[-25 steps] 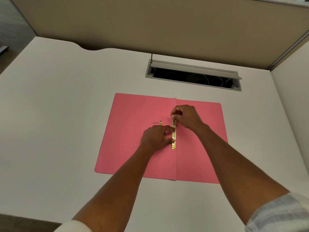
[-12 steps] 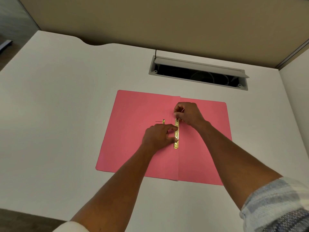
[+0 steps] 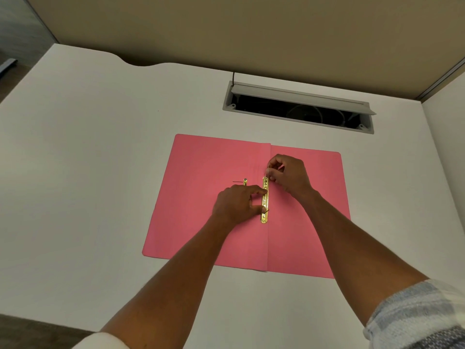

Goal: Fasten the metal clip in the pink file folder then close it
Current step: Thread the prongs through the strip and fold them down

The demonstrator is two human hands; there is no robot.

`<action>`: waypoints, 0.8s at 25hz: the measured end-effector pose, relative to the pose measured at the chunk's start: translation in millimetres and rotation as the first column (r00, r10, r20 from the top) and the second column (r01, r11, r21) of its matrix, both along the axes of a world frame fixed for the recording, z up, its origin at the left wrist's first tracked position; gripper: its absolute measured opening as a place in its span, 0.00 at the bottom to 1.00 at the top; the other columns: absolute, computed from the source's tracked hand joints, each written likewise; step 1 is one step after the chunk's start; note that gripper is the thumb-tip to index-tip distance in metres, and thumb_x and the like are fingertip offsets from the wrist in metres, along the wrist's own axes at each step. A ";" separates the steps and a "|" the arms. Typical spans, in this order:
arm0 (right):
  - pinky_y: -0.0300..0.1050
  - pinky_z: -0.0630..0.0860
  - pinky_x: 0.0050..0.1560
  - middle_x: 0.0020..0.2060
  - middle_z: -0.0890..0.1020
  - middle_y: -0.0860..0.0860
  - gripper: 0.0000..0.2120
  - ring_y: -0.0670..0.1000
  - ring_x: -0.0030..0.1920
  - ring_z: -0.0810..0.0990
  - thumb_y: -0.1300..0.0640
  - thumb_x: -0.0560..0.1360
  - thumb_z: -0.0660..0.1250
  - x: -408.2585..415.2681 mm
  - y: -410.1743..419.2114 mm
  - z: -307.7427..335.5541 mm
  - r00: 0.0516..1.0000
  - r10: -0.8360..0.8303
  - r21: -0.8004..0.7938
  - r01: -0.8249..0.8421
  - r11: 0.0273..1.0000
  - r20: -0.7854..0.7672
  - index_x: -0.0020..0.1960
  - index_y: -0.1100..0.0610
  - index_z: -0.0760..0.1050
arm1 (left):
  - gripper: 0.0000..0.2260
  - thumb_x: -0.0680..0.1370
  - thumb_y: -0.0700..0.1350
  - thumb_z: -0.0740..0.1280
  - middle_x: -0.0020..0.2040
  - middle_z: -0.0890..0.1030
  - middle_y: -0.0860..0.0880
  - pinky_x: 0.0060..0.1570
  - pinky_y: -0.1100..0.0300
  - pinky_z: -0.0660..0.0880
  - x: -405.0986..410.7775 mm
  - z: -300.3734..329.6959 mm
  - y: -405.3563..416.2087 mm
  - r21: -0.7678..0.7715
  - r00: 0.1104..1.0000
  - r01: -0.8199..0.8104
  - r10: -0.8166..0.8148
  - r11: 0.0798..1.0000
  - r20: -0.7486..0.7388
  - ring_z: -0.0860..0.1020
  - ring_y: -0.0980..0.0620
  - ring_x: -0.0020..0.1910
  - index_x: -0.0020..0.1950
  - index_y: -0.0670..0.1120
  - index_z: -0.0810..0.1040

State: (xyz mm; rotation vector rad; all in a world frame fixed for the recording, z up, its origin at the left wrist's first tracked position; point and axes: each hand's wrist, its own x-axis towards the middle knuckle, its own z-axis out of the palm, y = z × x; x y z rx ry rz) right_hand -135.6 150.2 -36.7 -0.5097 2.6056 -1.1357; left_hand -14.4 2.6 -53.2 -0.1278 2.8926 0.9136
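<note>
The pink file folder [image 3: 201,172] lies open and flat on the white desk. A gold metal clip bar [image 3: 265,202] runs along its centre fold. My left hand [image 3: 236,205] presses on the bar's middle and lower part with thumb and forefinger. My right hand [image 3: 289,176] pinches a thin metal prong at the bar's top end. A small gold clip piece [image 3: 244,182] with a thin dark prong lies loose on the left leaf, just beyond my left hand.
The white desk [image 3: 100,159] spreads wide to the left and front. An open cable tray [image 3: 299,108] with a raised grey lid sits behind the folder. A beige partition wall [image 3: 251,28] closes the back; another desk panel stands at right.
My right hand's fingers have shifted slightly at the bar's top end, pinching the prong. The left hand stays on the bar. The camera tilted a little.
</note>
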 end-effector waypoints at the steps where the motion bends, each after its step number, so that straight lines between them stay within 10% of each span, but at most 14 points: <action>1: 0.47 0.82 0.41 0.36 0.84 0.52 0.02 0.50 0.34 0.84 0.62 0.72 0.72 1.0 1.2 0.3 1.000 -0.011 -0.012 0.011 1.000 0.007 0.44 0.58 0.80 | 0.22 0.69 0.63 0.71 0.51 0.84 0.56 0.42 0.61 0.67 -0.1 0.2 0.0 -0.003 1.000 0.003 -0.003 1.000 0.000 0.81 0.52 0.50 0.63 0.63 0.77; 20: 0.39 0.76 0.32 0.30 0.83 0.50 0.02 0.41 0.26 0.79 0.62 0.72 0.73 -7.7 0.5 -2.5 0.992 -0.082 0.117 0.071 0.991 0.091 0.43 0.58 0.81 | 0.23 0.69 0.65 0.71 0.48 0.84 0.56 0.41 0.60 0.68 -1.3 -0.6 -0.6 -0.007 1.000 0.018 -0.018 1.000 0.012 0.80 0.51 0.47 0.63 0.63 0.77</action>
